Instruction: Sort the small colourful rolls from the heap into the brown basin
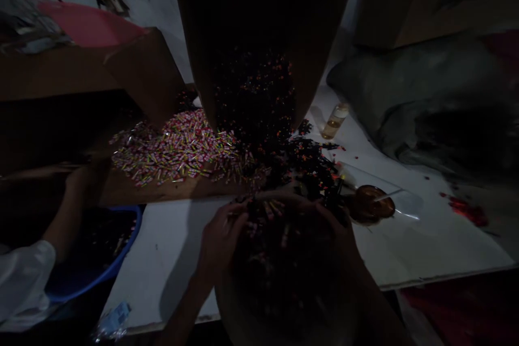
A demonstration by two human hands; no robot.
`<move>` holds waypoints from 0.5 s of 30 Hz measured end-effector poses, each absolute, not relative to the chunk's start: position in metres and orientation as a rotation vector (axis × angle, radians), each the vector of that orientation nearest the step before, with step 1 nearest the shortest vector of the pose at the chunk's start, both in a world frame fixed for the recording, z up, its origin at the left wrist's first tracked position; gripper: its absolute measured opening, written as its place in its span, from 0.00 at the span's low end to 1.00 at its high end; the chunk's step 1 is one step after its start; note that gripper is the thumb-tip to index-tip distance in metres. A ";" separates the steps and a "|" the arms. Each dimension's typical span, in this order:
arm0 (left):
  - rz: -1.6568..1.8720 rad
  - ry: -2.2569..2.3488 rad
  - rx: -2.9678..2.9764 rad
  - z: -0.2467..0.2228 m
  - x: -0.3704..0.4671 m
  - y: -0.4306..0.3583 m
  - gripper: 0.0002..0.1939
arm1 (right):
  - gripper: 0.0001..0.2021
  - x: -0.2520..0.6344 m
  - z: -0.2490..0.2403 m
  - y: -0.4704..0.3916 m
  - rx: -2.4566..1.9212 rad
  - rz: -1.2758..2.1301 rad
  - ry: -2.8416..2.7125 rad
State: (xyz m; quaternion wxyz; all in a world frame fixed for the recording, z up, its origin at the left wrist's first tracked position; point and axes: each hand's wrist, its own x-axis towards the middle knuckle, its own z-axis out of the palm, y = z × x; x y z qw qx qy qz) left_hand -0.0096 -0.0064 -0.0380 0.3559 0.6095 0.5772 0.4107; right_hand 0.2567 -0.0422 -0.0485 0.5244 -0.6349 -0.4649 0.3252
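A round basin (227, 303) full of dark pieces and a few small printed tubes stands before me at the table edge. My left hand (221, 235) is at the basin's upper left side, with its fingers curled and nearly together; what they hold, if anything, is not clear. On the basin's right side, my right hand (338, 230) lies in deep shadow, its fingers hard to make out beside a heap of black stick-like pieces (316, 165). Beyond my left hand spreads a large pile of small pink, white and yellow printed tubes (178, 146).
A tall cardboard box (194, 38) lies open towards me, spilling dark pieces with orange tips. At right are a small glass bottle (334, 121) and a dish of brown liquid (373, 203). A co-worker's arm (67, 219) is at left above a blue tub (117, 265).
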 end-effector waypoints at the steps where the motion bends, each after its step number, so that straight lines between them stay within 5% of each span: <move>1: 1.090 1.578 1.656 -0.053 -0.024 0.006 0.14 | 0.14 0.261 -0.048 -0.034 -1.528 0.827 -1.070; 10: 0.580 1.011 2.080 -0.166 -0.061 0.077 0.32 | 0.25 0.270 -0.102 0.023 -1.813 0.735 -1.383; 15: 0.723 1.024 1.795 -0.187 -0.037 0.062 0.33 | 0.24 0.280 -0.114 0.006 -1.787 0.698 -1.475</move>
